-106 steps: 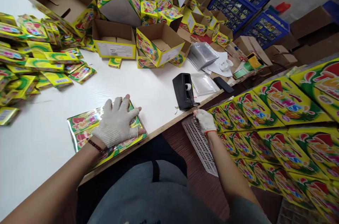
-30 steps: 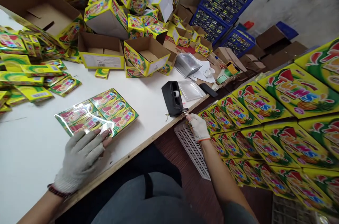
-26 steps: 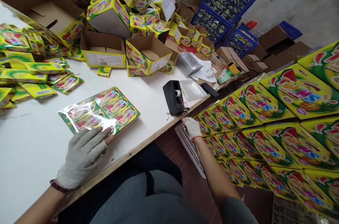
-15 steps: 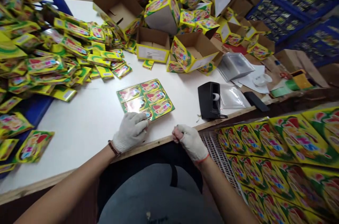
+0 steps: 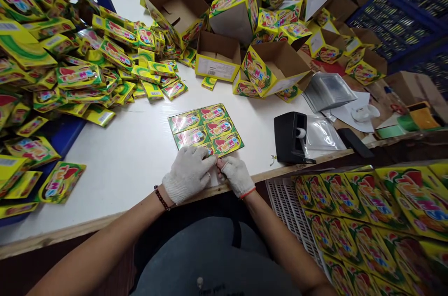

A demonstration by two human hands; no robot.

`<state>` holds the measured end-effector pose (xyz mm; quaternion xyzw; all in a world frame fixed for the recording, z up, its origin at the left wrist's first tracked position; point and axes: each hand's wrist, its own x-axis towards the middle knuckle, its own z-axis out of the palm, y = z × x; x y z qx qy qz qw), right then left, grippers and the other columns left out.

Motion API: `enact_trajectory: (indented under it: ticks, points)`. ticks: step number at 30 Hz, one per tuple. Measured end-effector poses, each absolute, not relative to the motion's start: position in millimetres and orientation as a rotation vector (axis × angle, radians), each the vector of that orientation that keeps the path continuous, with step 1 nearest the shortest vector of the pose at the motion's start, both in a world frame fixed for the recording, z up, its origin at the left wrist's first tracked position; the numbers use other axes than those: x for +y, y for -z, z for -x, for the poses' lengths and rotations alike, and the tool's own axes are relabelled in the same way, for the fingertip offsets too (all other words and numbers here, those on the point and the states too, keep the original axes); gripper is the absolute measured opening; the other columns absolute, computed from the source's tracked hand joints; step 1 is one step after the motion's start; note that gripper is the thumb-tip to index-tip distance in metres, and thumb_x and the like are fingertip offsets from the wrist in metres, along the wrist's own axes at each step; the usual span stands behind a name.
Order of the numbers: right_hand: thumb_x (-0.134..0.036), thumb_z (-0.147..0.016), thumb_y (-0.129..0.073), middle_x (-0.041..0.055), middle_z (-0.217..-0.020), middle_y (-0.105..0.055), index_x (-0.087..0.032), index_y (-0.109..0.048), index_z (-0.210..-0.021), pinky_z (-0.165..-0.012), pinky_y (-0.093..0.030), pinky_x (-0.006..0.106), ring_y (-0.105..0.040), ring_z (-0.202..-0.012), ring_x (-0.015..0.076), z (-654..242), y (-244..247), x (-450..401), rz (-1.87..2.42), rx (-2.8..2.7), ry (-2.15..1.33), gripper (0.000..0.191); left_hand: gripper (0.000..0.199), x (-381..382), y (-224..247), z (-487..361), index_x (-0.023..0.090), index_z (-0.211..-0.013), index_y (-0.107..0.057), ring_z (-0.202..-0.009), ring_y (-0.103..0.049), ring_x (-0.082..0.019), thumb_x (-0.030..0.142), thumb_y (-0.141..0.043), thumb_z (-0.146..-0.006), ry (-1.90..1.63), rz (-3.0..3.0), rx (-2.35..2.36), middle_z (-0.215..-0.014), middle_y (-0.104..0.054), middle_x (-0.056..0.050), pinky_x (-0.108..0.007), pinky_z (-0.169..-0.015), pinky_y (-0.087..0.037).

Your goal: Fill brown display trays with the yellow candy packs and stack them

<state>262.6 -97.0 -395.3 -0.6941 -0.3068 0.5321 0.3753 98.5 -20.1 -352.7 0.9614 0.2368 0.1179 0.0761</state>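
A flat pack of small yellow-green fruit-print boxes (image 5: 224, 130), glossy as if under clear plastic, lies on the white table in front of me. My left hand (image 5: 189, 172), in a white knit glove, is bent over the pack's near edge and holds it; the fingertips hide its near left corner. Close beside it, my right hand (image 5: 236, 174) is closed in a pinch at that same edge, thumb and finger bare at the tips. Whatever lies between those fingers is too small to make out. A black tape dispenser (image 5: 289, 137) stands to the right.
Loose small boxes (image 5: 80, 76) are heaped at left. Open display cartons (image 5: 219, 58) crowd the back. Beyond the dispenser are clear plastic trays (image 5: 329, 90), a plastic sheet (image 5: 324, 135) and a dark flat object (image 5: 355, 142). Packed boxes (image 5: 353, 202) fill a crate (image 5: 287, 198) at lower right.
My right hand has moved left and up, from the table edge to the pack's near edge beside my left hand. My left hand stays on the pack. The view has shifted slightly.
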Motion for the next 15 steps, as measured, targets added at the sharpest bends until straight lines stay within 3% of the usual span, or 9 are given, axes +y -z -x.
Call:
enact_trajectory:
  ticks: [3, 5, 7, 9, 11, 13, 15]
  points:
    - [-0.055, -0.073, -0.066, 0.0016, -0.051, -0.058, -0.022, -0.054, -0.061, -0.046, -0.043, 0.027, -0.052, -0.045, 0.0143, -262, 395, -94, 1.909, -0.714, -1.427, 0.037, 0.021, -22, 348, -113, 0.019, -0.085, -0.069, -0.083, -0.061, -0.029, 0.035, -0.058, -0.092, -0.297, -2.834, 0.840, -0.086, -0.065, -0.010, -0.042, -0.068, -0.043]
    - [-0.052, -0.072, -0.068, 0.0015, -0.049, -0.057, -0.022, -0.054, -0.060, -0.044, -0.041, 0.027, -0.052, -0.044, 0.0142, -261, 391, -100, 1.945, -0.770, -1.419, 0.035, 0.019, -27, 348, -121, 0.019, -0.084, -0.068, -0.082, -0.063, -0.030, 0.032, -0.058, -0.093, -0.272, -2.825, 0.898, -0.082, -0.064, -0.010, -0.041, -0.066, -0.043]
    - [-0.056, -0.073, -0.067, 0.0006, -0.056, -0.060, -0.023, -0.057, -0.071, -0.044, -0.043, 0.027, -0.055, -0.045, 0.0147, -262, 386, -111, 1.867, -0.750, -1.404, 0.035, 0.015, -34, 349, -125, 0.018, -0.088, -0.067, -0.082, -0.064, -0.029, 0.026, -0.055, -0.094, -0.263, -2.823, 0.922, -0.081, -0.065, -0.010, -0.041, -0.064, -0.044]
    - [-0.065, -0.072, -0.068, 0.0001, -0.072, -0.067, -0.027, -0.055, -0.092, -0.046, -0.050, 0.029, -0.062, -0.051, 0.0159, -268, 383, -121, 1.675, -0.469, -1.379, 0.045, 0.014, -38, 349, -126, 0.018, -0.092, -0.066, -0.081, -0.064, -0.028, 0.022, -0.053, -0.094, -0.235, -2.817, 0.925, -0.083, -0.065, -0.009, -0.040, -0.063, -0.045]
    - [-0.069, -0.065, -0.074, 0.0012, -0.083, -0.069, -0.028, -0.050, -0.102, -0.048, -0.056, 0.031, -0.067, -0.057, 0.0185, -278, 384, -123, 1.582, -0.293, -1.382, 0.059, 0.015, -32, 347, -123, 0.018, -0.092, -0.067, -0.079, -0.064, -0.027, 0.030, -0.057, -0.092, -0.207, -2.802, 0.856, -0.084, -0.066, -0.008, -0.039, -0.062, -0.045]
    - [-0.066, -0.057, -0.082, -0.0001, -0.078, -0.067, -0.028, -0.048, -0.102, -0.046, -0.057, 0.031, -0.068, -0.057, 0.0201, -290, 385, -114, 1.559, -0.277, -1.384, 0.068, 0.025, -14, 342, -113, 0.019, -0.091, -0.068, -0.083, -0.064, -0.027, 0.043, -0.062, -0.089, -0.265, -2.784, 0.805, -0.090, -0.067, -0.009, -0.040, -0.067, -0.047]
    - [-0.062, -0.049, -0.089, -0.0022, -0.070, -0.064, -0.027, -0.047, -0.101, -0.042, -0.055, 0.028, -0.066, -0.052, 0.0190, -303, 385, -94, 1.567, -0.308, -1.376, 0.075, 0.027, 15, 333, -96, 0.019, -0.096, -0.069, -0.097, -0.064, -0.028, 0.042, -0.065, -0.086, -0.384, -2.781, 0.876, -0.106, -0.067, -0.011, -0.042, -0.077, -0.049]
